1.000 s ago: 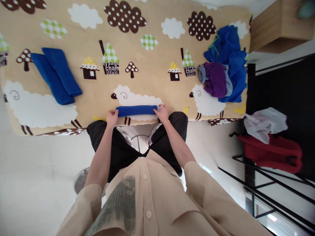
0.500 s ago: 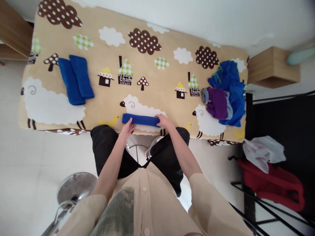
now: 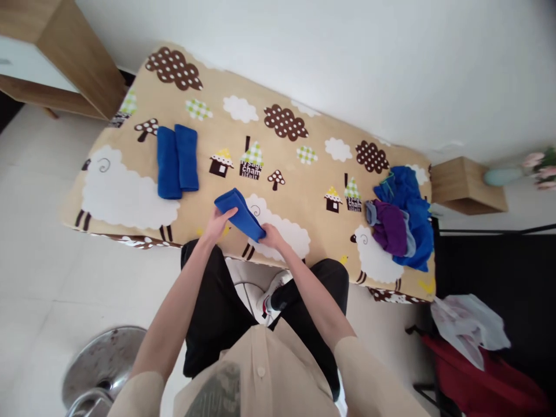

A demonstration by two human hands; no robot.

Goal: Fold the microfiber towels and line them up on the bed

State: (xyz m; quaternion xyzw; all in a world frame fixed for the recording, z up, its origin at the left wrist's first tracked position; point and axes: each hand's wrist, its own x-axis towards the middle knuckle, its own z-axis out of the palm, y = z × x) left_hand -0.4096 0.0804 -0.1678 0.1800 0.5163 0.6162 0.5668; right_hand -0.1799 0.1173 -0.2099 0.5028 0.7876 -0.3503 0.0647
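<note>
A blue cloth (image 3: pixel 242 215), folded into a flat strip, is held at a slant over the front of the bed-like surface (image 3: pixel 299 191). My left hand (image 3: pixel 219 223) grips its left end, thumb on top. Its lower right end is pinched in my right hand (image 3: pixel 270 236). Two more folded blue cloths lie side by side to the left, the outer blue cloth (image 3: pixel 168 168) and the inner blue cloth (image 3: pixel 187 159).
At the right end lies a rumpled heap of blue cloth (image 3: pixel 419 202) with a purple cloth (image 3: pixel 391 229) on it. A wooden cabinet (image 3: pixel 82 63) stands at far left, a wooden box shelf (image 3: pixel 467 185) at right. A round metal stool base (image 3: pixel 102 362) is at lower left.
Both hands have lifted the folded blue cloth off the surface and moved it leftward, tilting it, with its left end farther from me. The camera view has turned left.
</note>
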